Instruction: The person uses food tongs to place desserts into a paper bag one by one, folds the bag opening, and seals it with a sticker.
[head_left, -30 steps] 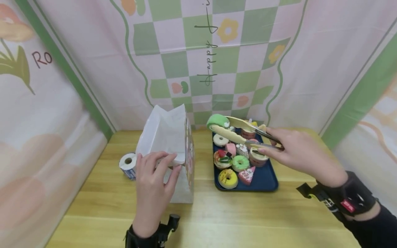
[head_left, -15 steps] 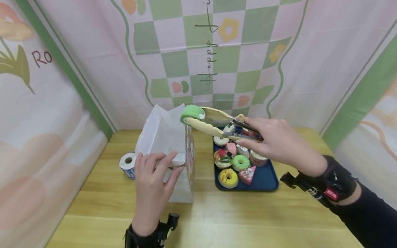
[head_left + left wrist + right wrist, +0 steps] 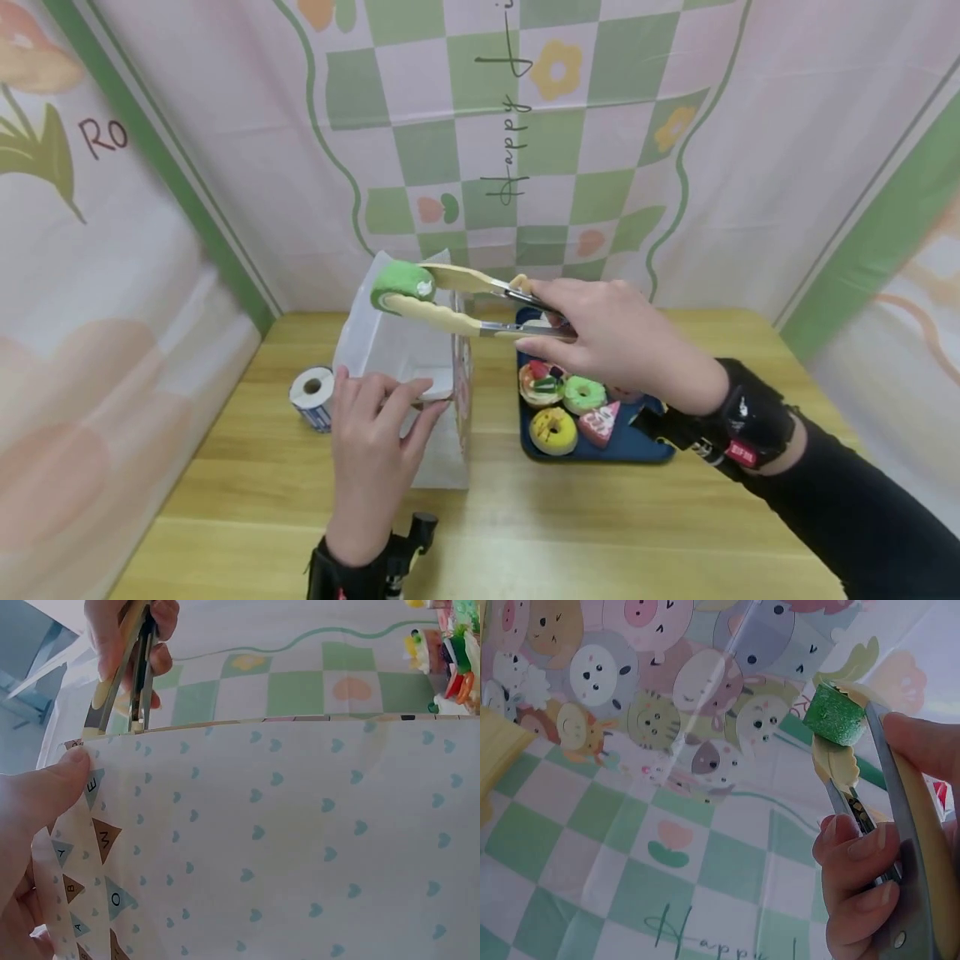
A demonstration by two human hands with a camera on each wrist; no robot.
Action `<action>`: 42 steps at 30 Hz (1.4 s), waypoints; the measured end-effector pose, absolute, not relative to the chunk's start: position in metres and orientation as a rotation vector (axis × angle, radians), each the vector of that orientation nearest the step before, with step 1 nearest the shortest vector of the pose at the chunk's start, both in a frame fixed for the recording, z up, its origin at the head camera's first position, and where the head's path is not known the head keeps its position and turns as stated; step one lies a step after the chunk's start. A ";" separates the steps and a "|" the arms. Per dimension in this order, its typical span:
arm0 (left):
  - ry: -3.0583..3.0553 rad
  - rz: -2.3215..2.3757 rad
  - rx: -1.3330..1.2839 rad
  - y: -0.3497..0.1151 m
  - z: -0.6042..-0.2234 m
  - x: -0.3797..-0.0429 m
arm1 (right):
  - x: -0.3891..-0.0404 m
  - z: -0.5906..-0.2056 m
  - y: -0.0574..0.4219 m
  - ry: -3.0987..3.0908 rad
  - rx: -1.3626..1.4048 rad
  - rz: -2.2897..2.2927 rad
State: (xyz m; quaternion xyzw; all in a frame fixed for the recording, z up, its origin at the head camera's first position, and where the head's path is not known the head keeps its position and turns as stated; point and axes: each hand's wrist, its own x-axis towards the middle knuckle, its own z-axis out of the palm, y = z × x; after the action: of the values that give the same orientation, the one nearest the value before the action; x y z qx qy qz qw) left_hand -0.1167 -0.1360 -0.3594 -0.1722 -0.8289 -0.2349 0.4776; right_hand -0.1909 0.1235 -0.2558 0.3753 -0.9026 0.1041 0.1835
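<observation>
A white paper bag [image 3: 441,462] stands open on the wooden table in the head view. My left hand [image 3: 378,442] pinches its near rim; in the left wrist view the thumb lies on the heart-patterned side [image 3: 300,840]. Cream-tipped metal tongs [image 3: 444,317] are gripped in my right hand [image 3: 618,337]. Between their tips is a green cake roll [image 3: 401,279] with a small white decoration, above the bag's mouth. From the right wrist, the roll [image 3: 834,716] shows clamped by both tips. The bag's inside bottom is hidden.
Right of the bag, a dark blue tray [image 3: 630,452] carries several toy pastries, including a yellow donut [image 3: 553,431], a green donut [image 3: 583,394] and a pink cake slice [image 3: 600,423]. My right arm covers part of it. A label roll [image 3: 312,398] stands left of the bag.
My right hand has carried the tongs and green cake roll leftward, from above the tray to over the bag's mouth. The left hand has stayed at the rim.
</observation>
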 end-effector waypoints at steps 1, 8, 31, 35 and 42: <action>-2.020 -0.570 -0.426 -0.136 -0.359 -0.117 | -0.191 -0.257 0.122 -2.550 1.064 0.294; -1.983 -0.562 -0.449 -0.136 -0.358 -0.119 | -0.192 -0.264 0.114 -2.586 1.060 0.322; -2.023 -0.619 -0.466 -0.138 -0.358 -0.119 | -0.188 -0.256 0.111 -2.685 1.032 0.344; -2.010 -0.622 -0.470 -0.138 -0.358 -0.119 | -0.186 -0.257 0.113 -2.665 1.031 0.339; -2.012 -0.631 -0.471 -0.138 -0.357 -0.119 | -0.177 -0.264 0.122 -2.688 0.962 0.386</action>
State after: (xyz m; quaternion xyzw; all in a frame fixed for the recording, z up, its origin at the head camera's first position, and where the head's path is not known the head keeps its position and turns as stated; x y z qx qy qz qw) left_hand -0.1190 -0.1377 -0.3574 -0.1924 -0.8214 -0.2575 0.4712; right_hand -0.1774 0.1224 -0.2641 0.3310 -0.9251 0.1328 0.1300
